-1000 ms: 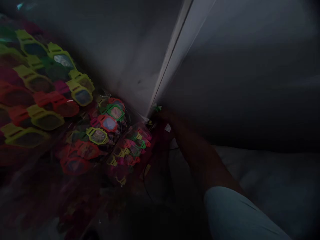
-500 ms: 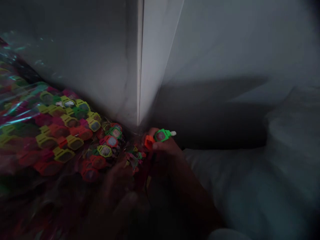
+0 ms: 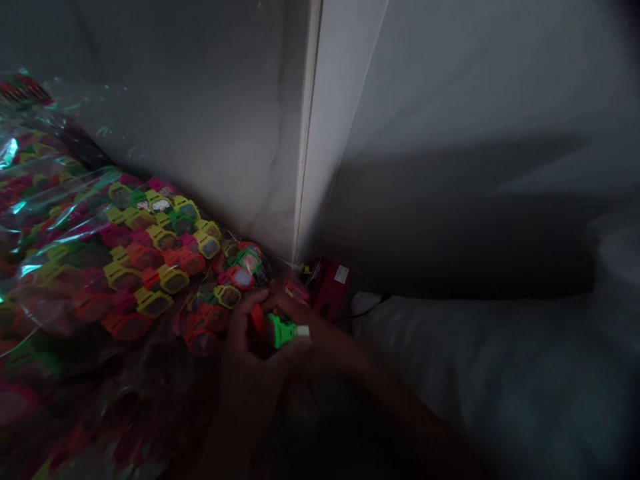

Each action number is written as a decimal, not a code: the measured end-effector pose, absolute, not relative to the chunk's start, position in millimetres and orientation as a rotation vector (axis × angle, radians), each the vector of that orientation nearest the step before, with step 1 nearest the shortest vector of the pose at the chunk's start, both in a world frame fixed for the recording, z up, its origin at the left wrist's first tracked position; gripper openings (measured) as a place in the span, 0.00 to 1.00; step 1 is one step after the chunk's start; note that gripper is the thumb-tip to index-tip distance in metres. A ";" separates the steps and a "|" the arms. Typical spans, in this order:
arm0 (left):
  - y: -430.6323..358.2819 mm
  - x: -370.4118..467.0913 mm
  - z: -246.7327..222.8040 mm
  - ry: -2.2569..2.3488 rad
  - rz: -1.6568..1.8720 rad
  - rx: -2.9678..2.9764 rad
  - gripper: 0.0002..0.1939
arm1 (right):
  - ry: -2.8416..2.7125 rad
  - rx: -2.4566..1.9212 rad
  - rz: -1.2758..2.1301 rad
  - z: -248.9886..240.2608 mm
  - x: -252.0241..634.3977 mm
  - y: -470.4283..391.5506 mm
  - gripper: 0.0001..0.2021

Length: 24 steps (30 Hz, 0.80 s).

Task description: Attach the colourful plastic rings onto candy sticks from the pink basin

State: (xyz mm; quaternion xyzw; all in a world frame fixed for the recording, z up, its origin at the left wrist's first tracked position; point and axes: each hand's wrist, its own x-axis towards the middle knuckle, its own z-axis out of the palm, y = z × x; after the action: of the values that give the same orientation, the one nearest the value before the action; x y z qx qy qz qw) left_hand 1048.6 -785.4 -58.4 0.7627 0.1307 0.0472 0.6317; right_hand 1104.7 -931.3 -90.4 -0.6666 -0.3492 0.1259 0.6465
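Observation:
A bright green toy watch (image 3: 283, 331) with a pale white end and an orange part (image 3: 257, 318) beside it is between my two hands. My left hand (image 3: 253, 373) curls round it from the left, thumb and fingers closed about it. From the right, my right hand (image 3: 313, 333) also closes on the toy watch, its fingers partly hidden in shadow. Just to the left are several linked toy watches (image 3: 230, 295) in yellow, orange and green.
A large clear plastic bag (image 3: 65, 200) full of colourful toy watches fills the left side. A dark red box (image 3: 333, 287) with a white label stands by the wall corner. Pale wall panels (image 3: 425, 87) rise behind, and a grey cushion-like fabric (image 3: 450, 360) lies at the right.
My right hand has moved left and down with the green toy watch. My left hand has come up to it and closed on it. The red box now shows.

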 end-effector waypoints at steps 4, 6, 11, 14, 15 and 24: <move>-770.4 1057.8 -62.3 0.250 0.155 1.891 0.22 | -0.853 -1.465 0.415 -85.7 1109.4 -937.9 0.20; -765.7 1055.3 -62.7 0.195 0.122 1.926 0.19 | -0.921 -1.404 0.439 -83.1 1114.8 -944.6 0.22; -766.9 1037.1 -69.2 0.205 0.012 1.918 0.18 | -1.000 -1.218 0.632 -101.3 1128.4 -973.0 0.23; -766.8 1025.6 -72.2 0.375 0.007 1.890 0.19 | -0.792 -1.199 0.697 -134.5 1147.4 -1001.1 0.21; -764.3 1021.9 -72.2 0.433 0.015 1.897 0.20 | -0.647 -1.250 0.642 -147.7 1158.5 -1010.6 0.21; -707.9 984.7 -73.3 0.350 0.180 2.217 0.24 | 0.106 -2.123 0.179 -249.2 1264.5 -1002.3 0.14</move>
State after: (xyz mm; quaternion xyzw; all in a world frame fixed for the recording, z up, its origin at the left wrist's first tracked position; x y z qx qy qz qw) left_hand 984.7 -707.9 -73.3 0.8886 0.1404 0.0723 0.4306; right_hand 1264.5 -1002.3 -249.2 -0.8713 0.0437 0.0734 0.4832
